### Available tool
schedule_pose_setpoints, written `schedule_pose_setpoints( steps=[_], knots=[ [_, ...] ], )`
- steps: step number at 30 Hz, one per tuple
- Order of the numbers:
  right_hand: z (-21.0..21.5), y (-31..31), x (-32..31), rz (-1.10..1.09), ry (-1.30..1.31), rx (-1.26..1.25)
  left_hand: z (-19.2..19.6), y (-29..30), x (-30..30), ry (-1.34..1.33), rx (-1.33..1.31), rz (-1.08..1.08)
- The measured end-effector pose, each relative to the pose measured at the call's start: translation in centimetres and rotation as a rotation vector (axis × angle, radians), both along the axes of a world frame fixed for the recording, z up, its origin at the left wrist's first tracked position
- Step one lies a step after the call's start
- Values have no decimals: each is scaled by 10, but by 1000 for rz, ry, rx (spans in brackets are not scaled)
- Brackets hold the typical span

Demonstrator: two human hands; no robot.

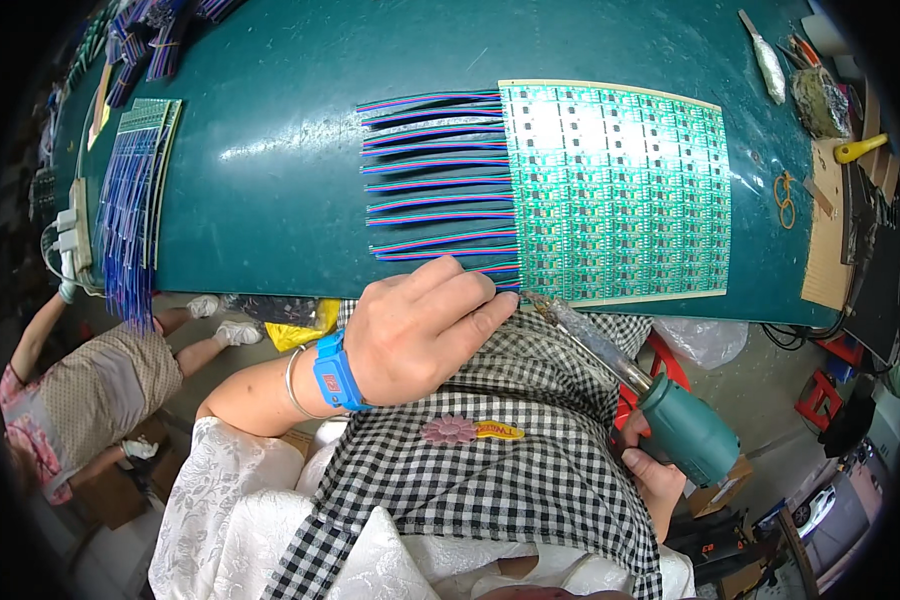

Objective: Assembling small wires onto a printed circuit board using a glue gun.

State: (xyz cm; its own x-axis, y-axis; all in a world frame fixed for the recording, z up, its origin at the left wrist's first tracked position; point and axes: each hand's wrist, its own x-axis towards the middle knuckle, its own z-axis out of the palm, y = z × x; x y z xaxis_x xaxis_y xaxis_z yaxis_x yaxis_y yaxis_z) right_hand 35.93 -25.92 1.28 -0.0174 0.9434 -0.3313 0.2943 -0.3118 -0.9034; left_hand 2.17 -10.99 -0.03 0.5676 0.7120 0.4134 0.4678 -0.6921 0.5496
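A large green circuit board panel point(620, 200) lies flat near the table's front edge. Several rows of flat multicoloured ribbon wires point(440, 211) stretch leftward from its left edge. At the panel's near left corner, my left hand point(425, 325) pinches the end of a ribbon wire, its fingertips partly hiding it. My right hand point(654, 478) is wrapped around the green handle of a soldering iron point(688, 428). The iron's metal shaft slants up and left, and its tip sits at that same corner beside my left fingertips. Whether the tip touches the board, I cannot tell.
Another wired board panel point(140, 190) lies at the left end of the green table point(270, 200), near a white power strip point(78, 235). Wire bundles point(150, 40) are at the back left. Tools and a yellow-handled tool point(860, 149) lie right. A person point(95, 390) is at the left.
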Motion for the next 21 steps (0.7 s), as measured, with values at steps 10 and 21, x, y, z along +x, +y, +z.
schedule_pose_setpoints(
  steps=[10, 21],
  knots=[
    [20, 16, -23, -306, 417, -123, 0, -1, 2, 14, 33, 6],
    [-4, 6, -3, -44, 265, 49, 2, 0, 0, 51, 44, -15]
  ],
)
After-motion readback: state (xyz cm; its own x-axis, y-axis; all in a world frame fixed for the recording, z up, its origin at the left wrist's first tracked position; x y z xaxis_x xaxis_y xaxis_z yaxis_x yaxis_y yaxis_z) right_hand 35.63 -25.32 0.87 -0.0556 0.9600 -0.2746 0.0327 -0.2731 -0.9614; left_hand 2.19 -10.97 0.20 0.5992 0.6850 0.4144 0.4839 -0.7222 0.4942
